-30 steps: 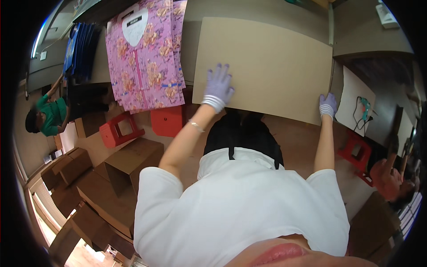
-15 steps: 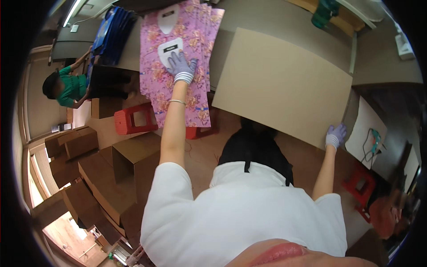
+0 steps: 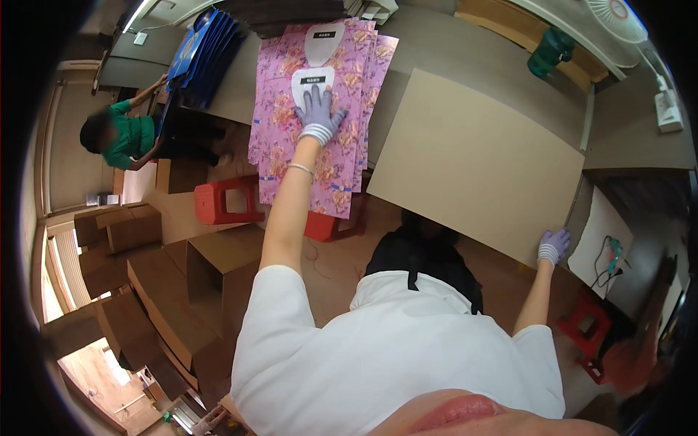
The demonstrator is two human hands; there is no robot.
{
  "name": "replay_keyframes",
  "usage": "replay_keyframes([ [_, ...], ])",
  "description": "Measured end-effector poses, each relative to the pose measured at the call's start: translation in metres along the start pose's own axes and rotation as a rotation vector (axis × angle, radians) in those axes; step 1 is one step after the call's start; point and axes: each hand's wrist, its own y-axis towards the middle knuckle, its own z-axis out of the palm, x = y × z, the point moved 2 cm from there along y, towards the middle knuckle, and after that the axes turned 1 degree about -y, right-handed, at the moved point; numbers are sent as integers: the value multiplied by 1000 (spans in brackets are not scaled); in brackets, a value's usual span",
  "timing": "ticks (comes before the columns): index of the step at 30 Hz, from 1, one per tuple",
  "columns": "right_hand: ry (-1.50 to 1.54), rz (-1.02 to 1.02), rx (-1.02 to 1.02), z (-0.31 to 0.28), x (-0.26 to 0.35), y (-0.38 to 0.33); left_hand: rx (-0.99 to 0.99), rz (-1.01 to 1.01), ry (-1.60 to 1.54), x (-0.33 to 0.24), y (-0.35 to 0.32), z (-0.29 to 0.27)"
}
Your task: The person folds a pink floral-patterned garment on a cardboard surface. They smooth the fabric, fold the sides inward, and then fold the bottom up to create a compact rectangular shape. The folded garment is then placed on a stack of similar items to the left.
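My left hand (image 3: 318, 115), in a thin purple glove with a striped cuff, lies with spread fingers on a fanned stack of pink floral sheets (image 3: 286, 149). Its fingertips cover part of a white rounded patch (image 3: 327, 77) with a black label. Beside the stack, a large flat piece of brown cardboard (image 3: 476, 163) rests on the grey table. At its near right corner is my right hand (image 3: 554, 247), gloved the same way, with its fingers stretched out at the edge and nothing seen in them.
Blue folded bags (image 3: 206, 54) stand at the table's far left, handled by a person in green (image 3: 131, 138). Red stools (image 3: 225, 200) and cardboard boxes (image 3: 163, 298) crowd the floor to my left. A green water jug (image 3: 550, 52) and a fan (image 3: 616, 18) are at the back right.
My view has shifted, so the table and stack appear lower and farther right, and the fan comes into sight. Both hands keep nearly the same places on the stack and the cardboard's corner.
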Motion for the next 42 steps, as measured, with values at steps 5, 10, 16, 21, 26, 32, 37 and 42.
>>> replay_keyframes([
  [5, 4, 33, 17, -3, 2, 9, -70, 27, -30, 11, 84, -9],
  [10, 6, 7, -10, 3, -7, 9, -161, 184, 68, -2, 149, -10],
  [16, 10, -15, -18, 11, -15, 16, -331, 339, 15, 11, 158, 0],
  [21, 156, -59, 14, -5, -11, 21, -445, 435, -84, 27, 158, -25],
  [26, 232, -55, -4, -32, -1, 15, -565, 453, -20, 10, 129, -56],
  [32, 137, 38, -57, -64, 14, -4, 89, 734, -420, -178, -58, -35],
  [37, 292, -108, -461, -73, 0, -14, 345, 636, 3, -256, -180, 61],
  [42, 1061, -339, -454, -199, -10, -86, 298, 406, -236, -235, -165, 79],
])
